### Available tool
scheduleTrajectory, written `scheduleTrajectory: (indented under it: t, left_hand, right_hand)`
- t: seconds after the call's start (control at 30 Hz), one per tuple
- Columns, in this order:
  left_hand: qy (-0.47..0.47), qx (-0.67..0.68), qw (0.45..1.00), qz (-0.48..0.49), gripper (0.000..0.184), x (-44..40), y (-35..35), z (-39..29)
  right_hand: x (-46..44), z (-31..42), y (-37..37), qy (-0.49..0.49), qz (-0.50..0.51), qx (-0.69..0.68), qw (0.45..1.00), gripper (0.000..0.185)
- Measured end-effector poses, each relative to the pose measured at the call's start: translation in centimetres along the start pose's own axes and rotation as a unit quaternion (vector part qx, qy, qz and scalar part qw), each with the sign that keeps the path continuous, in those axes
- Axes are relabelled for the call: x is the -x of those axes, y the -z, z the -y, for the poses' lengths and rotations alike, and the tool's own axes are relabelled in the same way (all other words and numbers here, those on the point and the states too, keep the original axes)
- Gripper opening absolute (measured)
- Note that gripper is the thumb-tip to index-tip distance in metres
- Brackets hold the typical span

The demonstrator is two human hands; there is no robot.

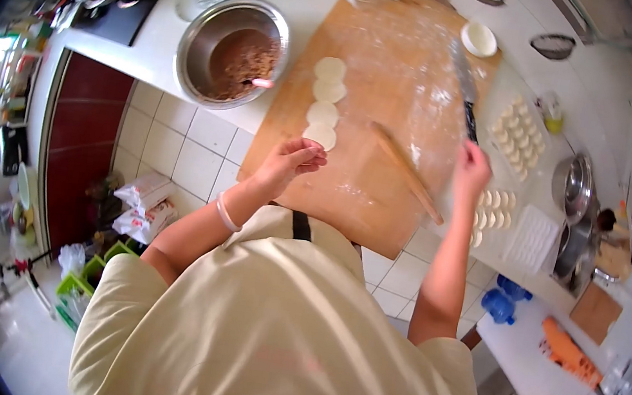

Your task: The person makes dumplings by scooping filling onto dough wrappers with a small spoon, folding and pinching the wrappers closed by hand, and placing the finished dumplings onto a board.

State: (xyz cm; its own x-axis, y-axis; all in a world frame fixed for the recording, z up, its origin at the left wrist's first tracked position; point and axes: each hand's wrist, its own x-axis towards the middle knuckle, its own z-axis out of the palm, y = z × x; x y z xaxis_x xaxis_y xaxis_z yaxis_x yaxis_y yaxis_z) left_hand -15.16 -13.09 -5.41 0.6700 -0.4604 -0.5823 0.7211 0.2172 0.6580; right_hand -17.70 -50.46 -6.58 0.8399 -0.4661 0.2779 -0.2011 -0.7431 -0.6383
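My left hand [292,165] has its fingers curled together just at the near end of a row of round dough wrappers [325,113]; whether anything is pinched in it is hidden. The nearest wrapper lies beside the fingertips. My right hand [474,169] is closed at the end of the black handle of a knife [465,86], whose blade points away over the board's right side. Between my hands a wooden rolling pin [407,173] lies slanted on the floured wooden board [385,48].
Left of the board stands a steel bowl [190,64] of brown filling with a pink-handled utensil. On the right are several shaped dumplings [518,137], more dumplings [498,208], a white tray [533,238] and steel bowls [573,182]. A small white bowl [479,40] sits at the board's far corner.
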Motion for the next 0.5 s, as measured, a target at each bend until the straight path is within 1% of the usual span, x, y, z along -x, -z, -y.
scheduleTrajectory:
  t: [0.03,0.07,0.1,0.17,0.2,0.27,0.3,0.37,0.4,0.47,0.5]
  left_hand:
    - [0.004,0.002,1.000,-0.001,0.013,0.3,0.2,-0.1]
    - [0.008,0.005,1.000,0.000,0.013,0.5,0.4,-0.3]
    - [0.013,0.005,1.000,-0.005,0.013,0.7,0.7,-0.3]
    - [0.004,0.005,1.000,-0.011,0.013,1.4,1.1,-0.5]
    - [0.002,-0.002,1.000,-0.012,0.014,1.7,1.6,-0.6]
    - [-0.021,0.020,1.000,-0.009,0.015,2.6,2.9,-0.6]
    - [-0.030,0.027,0.999,-0.013,0.015,3.1,3.4,-0.7]
    - [-0.039,0.040,0.998,-0.023,0.015,3.9,4.6,-0.8]
    - [-0.041,0.048,0.998,-0.027,0.015,4.1,5.4,-0.7]
    - [-0.026,0.054,0.997,-0.043,0.014,4.1,6.6,-0.6]
    - [-0.031,0.061,0.997,-0.045,0.014,4.3,6.8,-0.9]
  right_hand:
    - [-1.3,3.1,-3.6,0.002,0.077,-0.084,0.993,0.016]
    - [-2.0,7.2,-7.2,0.011,0.122,-0.132,0.984,0.018]
    - [-2.6,8.8,-11.4,0.045,0.185,-0.134,0.972,0.024]
    - [-3.7,12.7,-17.8,0.129,0.220,-0.099,0.962,0.034]
    - [-4.2,13.2,-20.3,0.140,0.225,-0.102,0.959,0.034]
    - [-4.5,14.1,-24.8,0.140,0.211,0.063,0.965,0.037]
    - [-4.8,14.8,-26.0,0.148,0.216,0.060,0.963,0.037]
    - [-5.2,15.2,-27.4,0.010,0.265,0.122,0.956,0.039]
    - [-5.4,15.2,-27.6,0.017,0.271,0.125,0.954,0.039]
    - [-5.9,15.1,-27.5,-0.035,0.344,0.109,0.932,0.031]
    - [-6.0,15.1,-27.2,-0.007,0.347,0.121,0.930,0.023]
